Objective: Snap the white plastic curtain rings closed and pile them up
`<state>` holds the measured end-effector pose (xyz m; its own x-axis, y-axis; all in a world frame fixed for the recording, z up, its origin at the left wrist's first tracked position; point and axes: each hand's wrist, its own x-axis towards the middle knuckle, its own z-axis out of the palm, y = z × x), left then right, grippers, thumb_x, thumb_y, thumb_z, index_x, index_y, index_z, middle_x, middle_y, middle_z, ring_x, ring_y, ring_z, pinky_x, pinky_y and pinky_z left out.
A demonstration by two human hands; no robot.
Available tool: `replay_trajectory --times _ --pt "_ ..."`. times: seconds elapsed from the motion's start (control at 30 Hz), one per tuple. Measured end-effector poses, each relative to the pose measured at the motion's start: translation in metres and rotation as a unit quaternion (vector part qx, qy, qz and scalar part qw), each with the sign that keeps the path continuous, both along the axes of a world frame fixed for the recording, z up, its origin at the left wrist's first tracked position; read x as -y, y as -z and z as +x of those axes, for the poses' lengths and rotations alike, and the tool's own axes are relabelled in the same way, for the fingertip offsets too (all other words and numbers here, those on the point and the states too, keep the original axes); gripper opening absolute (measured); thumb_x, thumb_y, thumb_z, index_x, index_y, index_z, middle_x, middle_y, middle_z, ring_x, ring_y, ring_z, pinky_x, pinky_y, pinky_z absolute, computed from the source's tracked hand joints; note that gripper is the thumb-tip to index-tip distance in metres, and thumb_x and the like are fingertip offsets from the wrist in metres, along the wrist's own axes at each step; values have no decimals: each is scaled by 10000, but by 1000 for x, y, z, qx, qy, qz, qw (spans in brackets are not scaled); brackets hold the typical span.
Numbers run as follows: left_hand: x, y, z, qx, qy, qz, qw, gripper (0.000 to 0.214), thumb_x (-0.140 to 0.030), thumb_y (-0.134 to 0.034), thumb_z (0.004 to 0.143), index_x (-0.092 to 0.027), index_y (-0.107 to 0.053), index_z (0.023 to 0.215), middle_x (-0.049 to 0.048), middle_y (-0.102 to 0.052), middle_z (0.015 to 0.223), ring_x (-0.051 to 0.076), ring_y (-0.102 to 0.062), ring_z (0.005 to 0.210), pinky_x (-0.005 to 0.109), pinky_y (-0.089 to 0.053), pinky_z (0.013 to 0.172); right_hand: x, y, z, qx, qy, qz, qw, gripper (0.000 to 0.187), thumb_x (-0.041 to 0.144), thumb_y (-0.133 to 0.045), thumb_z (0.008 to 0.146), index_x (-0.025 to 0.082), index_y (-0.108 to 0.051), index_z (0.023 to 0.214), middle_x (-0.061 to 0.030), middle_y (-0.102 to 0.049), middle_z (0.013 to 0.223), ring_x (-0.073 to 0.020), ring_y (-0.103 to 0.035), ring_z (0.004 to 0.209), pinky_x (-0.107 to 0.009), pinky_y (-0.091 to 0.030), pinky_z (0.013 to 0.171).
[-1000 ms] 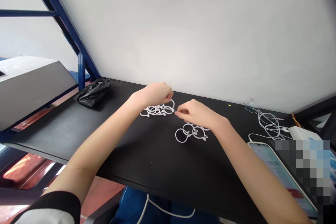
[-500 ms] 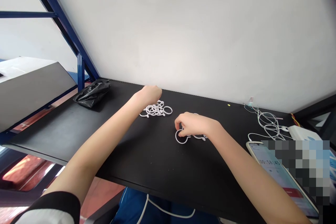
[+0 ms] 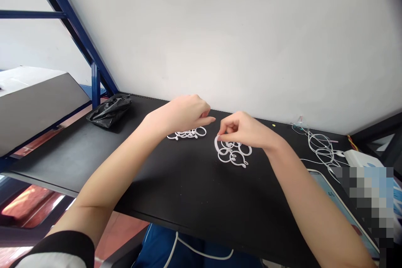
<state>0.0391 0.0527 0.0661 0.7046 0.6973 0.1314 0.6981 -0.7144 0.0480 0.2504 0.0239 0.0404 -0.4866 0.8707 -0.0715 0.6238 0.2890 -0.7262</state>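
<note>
My right hand (image 3: 243,130) pinches a white shower curtain ring (image 3: 216,145) between thumb and fingers. Below it, a loose cluster of similar white rings (image 3: 238,160) with small balls at their ends lies on the black table (image 3: 188,180). My left hand (image 3: 188,113) hovers palm down, thumb stretched toward the right hand, and nothing shows between its thumb and curled fingers. Under that hand rests another pile of white rings (image 3: 190,135), partly covered by the wrist and palm.
A crumpled black plastic bag (image 3: 110,111) lies at the table's back left. To the right are a tangled white cable (image 3: 320,146), a phone (image 3: 341,209) partly behind my right forearm, and a white box (image 3: 361,158). A pale wall (image 3: 226,50) rises behind the table.
My left hand has risen from the left pile and moved right. My right hand has lifted slightly, now with a ring upright in its pinch, showing more of the right cluster.
</note>
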Motion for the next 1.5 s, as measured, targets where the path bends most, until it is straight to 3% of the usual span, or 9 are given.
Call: replay_trajectory --times 0.17,0.4,0.5,0.63,0.8,1.03,1.17,1.27,1.5 --pt "14 -8 4 29 44 -1 999 528 -445 -379 1009 -171 -516 580 10 -550 531 109 -402 431 268 -277 485 6 -9 4 -74 72 86 991 278 341 -780 731 165 -613 594 89 -342 465 -61 -302 466 -250 -299 487" --pt "25 -11 8 60 94 43 993 437 -366 -436 1003 -160 -520 627 5 -540 570 97 -409 464 263 -265 491 15 -16 -3 -97 104 163 976 252 319 -761 756 166 -635 601 77 -355 459 -65 -316 457 -249 -296 470" --pt "29 -13 7 77 109 76 988 317 -390 -520 971 -158 -542 755 -2 -566 657 96 -436 507 256 -270 494 17 -20 -3 -112 141 201 963 245 284 -772 744 169 -628 582 76 -348 454 -65 -315 458 -249 -289 462" --pt "32 -13 7 88 114 109 983 371 -517 -640 888 -161 -551 943 -12 -593 751 97 -478 532 247 -273 486 19 -25 0 -117 163 240 950 245 315 -801 743 180 -646 609 75 -338 455 -66 -304 452 -253 -281 450" --pt "29 -7 10 112 128 168 971 333 -416 -670 894 -168 -543 1076 9 -648 881 93 -562 580 229 -278 479 20 -26 3 -117 170 270 941 316 410 -799 757 188 -629 610 68 -337 475 -70 -310 463 -255 -282 448" --pt "29 -3 11 140 145 221 954 236 -372 -603 910 -154 -598 998 2 -629 802 75 -445 495 237 -286 454 22 -28 4 -140 159 260 942 312 444 -816 734 186 -668 637 67 -362 470 -71 -320 462 -255 -283 442" --pt "33 -9 10 128 144 220 956 174 -323 -600 882 -155 -614 926 -1 -618 768 76 -430 493 241 -281 455 22 -36 13 -82 77 136 984 258 423 -769 791 190 -707 699 63 -398 460 -71 -343 442 -251 -268 418" --pt "36 -12 7 128 149 224 955 141 -293 -582 882 -165 -616 931 3 -617 770 77 -424 497 242 -281 462 25 -41 18 -40 28 79 996 217 397 -709 848 198 -742 769 52 -451 466 -82 -386 451 -248 -304 424" --pt "42 -17 4 153 162 232 947 102 -254 -560 894 -169 -601 934 -4 -597 758 80 -456 515 237 -296 464 36 -48 22 -34 -6 101 994 102 290 -691 844 211 -756 847 43 -497 519 -90 -433 489 -243 -372 467"
